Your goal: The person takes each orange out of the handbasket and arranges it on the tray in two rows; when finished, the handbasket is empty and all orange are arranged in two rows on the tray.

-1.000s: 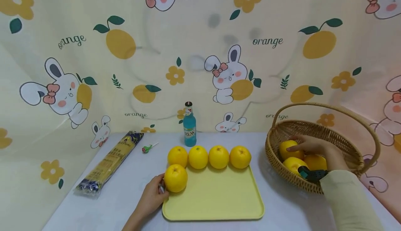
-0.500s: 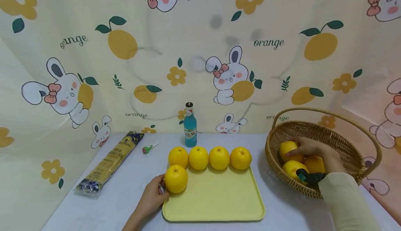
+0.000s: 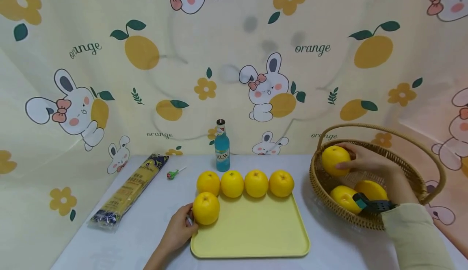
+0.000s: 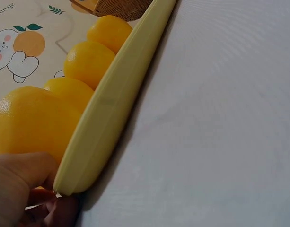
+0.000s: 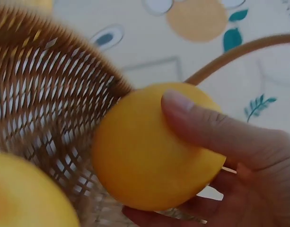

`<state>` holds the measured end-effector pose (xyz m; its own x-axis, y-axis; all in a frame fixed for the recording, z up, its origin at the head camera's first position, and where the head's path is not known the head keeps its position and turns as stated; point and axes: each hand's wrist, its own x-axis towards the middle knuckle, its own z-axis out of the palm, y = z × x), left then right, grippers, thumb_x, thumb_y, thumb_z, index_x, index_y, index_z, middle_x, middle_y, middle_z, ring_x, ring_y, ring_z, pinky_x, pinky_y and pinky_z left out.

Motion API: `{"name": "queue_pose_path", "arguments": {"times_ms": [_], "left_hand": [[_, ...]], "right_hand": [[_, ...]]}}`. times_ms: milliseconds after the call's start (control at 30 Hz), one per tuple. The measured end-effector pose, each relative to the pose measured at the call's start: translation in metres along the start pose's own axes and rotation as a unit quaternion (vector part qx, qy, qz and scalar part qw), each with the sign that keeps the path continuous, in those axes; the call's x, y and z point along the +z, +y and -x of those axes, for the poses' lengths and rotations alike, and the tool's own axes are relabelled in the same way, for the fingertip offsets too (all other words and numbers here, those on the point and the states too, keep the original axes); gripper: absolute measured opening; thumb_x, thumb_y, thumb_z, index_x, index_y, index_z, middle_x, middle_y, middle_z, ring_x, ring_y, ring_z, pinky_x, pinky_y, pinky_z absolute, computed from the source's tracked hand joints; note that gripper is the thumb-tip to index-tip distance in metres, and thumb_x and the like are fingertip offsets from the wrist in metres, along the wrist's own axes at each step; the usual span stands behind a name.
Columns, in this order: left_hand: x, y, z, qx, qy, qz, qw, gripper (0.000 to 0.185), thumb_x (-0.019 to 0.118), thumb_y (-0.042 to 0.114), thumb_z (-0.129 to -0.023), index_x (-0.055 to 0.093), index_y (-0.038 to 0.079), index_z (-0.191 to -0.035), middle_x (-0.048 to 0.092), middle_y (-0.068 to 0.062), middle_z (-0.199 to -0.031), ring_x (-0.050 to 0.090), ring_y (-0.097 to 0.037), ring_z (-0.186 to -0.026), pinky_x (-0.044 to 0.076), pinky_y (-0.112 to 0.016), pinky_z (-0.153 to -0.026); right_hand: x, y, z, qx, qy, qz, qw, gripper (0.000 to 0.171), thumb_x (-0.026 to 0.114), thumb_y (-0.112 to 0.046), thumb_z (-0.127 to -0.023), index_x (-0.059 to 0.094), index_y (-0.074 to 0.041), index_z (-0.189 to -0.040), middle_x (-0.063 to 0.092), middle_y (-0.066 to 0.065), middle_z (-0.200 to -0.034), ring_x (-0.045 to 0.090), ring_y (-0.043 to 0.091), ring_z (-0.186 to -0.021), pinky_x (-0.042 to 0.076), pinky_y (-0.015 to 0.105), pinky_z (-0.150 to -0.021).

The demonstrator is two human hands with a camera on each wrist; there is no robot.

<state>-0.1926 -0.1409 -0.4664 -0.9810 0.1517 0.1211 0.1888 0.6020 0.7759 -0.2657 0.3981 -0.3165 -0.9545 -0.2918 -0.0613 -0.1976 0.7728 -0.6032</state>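
Observation:
My right hand [image 3: 371,164] grips an orange [image 3: 334,161] at the basket's left inside. In the right wrist view the thumb lies over the orange [image 5: 149,156] and fingers curl beneath it. Two more oranges, one at the front [image 3: 344,199] and one beside it [image 3: 371,189], lie in the wicker basket [image 3: 409,172]. My left hand [image 3: 179,228] holds the left rim of the yellow tray [image 3: 252,231], close against a single orange [image 3: 206,208]. Behind that one, several oranges [image 3: 244,183] form a row along the tray's back edge.
A teal bottle [image 3: 222,152] stands behind the row. To the left lie a small lollipop [image 3: 172,175] and a long gold-and-blue packet [image 3: 128,192]. The basket's arched handle [image 3: 380,127] rises over its opening. A printed cloth hangs behind the table.
My right hand has lifted the orange up from the other two in the basket. The left hand and tray hold their place.

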Motion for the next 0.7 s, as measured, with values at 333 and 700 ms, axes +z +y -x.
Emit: {"name": "queue_pose_path", "arguments": {"times_ms": [333,700], "left_hand": [[-0.002,0.001,-0.001,-0.015,-0.003,-0.003,0.9999,0.057,0.061,0.006,-0.064,0.045,0.001,-0.119,0.048,-0.003,-0.084,0.042,-0.009,-0.057,0.039,-0.021,-0.047],[0.000,0.001,0.001,-0.012,-0.009,-0.012,0.9998,0.058,0.061,0.006,-0.064,0.044,-0.001,-0.119,0.047,-0.003,-0.084,0.042,-0.009,-0.058,0.038,-0.020,-0.047]], "right_hand": [[0.003,-0.052,0.007,-0.048,-0.016,-0.045,0.998,0.050,0.058,-0.026,-0.079,0.037,-0.018,-0.124,0.047,0.003,-0.114,0.047,0.021,-0.096,0.035,0.038,-0.082],[0.049,-0.106,-0.002,-0.155,-0.082,-0.139,0.975,0.060,0.066,-0.015,-0.072,0.036,-0.016,-0.124,0.045,0.008,-0.116,0.048,0.027,-0.095,0.041,0.039,-0.078]]}}
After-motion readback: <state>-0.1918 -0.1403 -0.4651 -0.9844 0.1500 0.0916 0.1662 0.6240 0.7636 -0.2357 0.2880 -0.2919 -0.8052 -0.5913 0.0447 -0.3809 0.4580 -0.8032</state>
